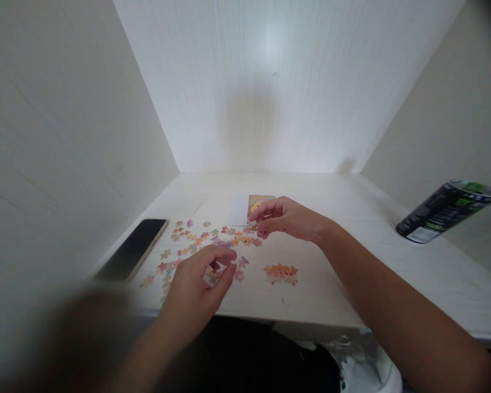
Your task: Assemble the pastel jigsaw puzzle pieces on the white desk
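Loose jigsaw puzzle pieces [192,237] in orange, pink, purple and yellow lie scattered on the white table. My left hand [202,278] hovers over the near part of them, fingers curled and a small gap between thumb and forefinger; nothing shows in it. Farther back, my right hand [288,219] hangs above the right edge of the pieces, its fingers loosely apart and no piece visible between them. It partly covers a folded card [239,209] with a printed picture. A small joined block of puzzle pieces [281,274] lies to the right of my left hand.
A dark-screened phone [133,250] lies at the left, close to the side wall. On the right stands a black drink can [444,213], which looks tilted in this wide view. White panels [249,82] enclose the table at the back and sides. A clear plastic bag [352,360] shows below the front edge.
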A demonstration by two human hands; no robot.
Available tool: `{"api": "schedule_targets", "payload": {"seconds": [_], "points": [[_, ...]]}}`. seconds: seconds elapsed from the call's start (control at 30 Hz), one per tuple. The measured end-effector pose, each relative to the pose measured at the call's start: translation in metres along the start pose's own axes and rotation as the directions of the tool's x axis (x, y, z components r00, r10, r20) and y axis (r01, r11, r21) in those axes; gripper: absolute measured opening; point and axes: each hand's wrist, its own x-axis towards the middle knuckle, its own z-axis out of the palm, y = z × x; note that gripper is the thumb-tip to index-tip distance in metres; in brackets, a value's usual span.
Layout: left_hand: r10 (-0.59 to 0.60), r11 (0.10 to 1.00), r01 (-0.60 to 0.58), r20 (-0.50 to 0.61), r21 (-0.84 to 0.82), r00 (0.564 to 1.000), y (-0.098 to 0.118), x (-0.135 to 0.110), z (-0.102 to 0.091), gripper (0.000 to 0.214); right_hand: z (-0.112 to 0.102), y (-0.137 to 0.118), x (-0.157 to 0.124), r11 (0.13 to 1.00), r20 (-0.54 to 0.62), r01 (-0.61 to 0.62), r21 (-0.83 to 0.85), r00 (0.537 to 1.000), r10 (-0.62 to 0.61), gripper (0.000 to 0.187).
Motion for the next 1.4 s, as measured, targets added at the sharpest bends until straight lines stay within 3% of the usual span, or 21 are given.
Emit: {"api": "schedule_targets", "payload": {"seconds": [0.23, 0.5, 0.77, 1.0, 1.2, 1.4], "points": [[-0.060, 0.976, 0.048, -0.047, -0.214, 0.997, 0.004, 0.007, 0.008, 0.033, 0.017, -0.002, -0.001, 1.000, 0.181, -0.006, -0.009, 0.983, 0.007, 0.026], [-0.087, 0.962, 0.069, -0.057, -0.265, 0.995, 0.002, 0.010, 0.010, 0.016, 0.027, 0.003, 0.002, 1.000, 0.252, -0.018, -0.007, 0.968, 0.019, 0.024], [-0.188, 0.982, 0.187, -0.055, -0.029, 0.981, -0.015, -0.009, -0.009, 0.022, 0.012, 0.004, 0.006, 0.992, 0.056, 0.048, -0.116, 0.998, -0.042, 0.023], [-0.022, 0.997, 0.012, 0.122, 0.079, 0.992, -0.011, -0.032, -0.012, 0.021, 0.000, 0.014, 0.009, 0.975, -0.051, 0.038, -0.220, 0.997, -0.051, 0.027], [0.047, 0.991, -0.081, 0.293, 0.106, 0.955, -0.009, -0.030, -0.006, 0.020, -0.005, 0.013, 0.004, 0.919, 0.114, -0.040, -0.392, 0.989, 0.091, 0.034], [0.062, 0.997, -0.073, 0.239, 0.038, 0.969, -0.007, -0.026, -0.007, 0.015, -0.008, 0.004, -0.006, 0.756, 0.277, -0.112, -0.644, 0.888, 0.368, 0.031]]}}
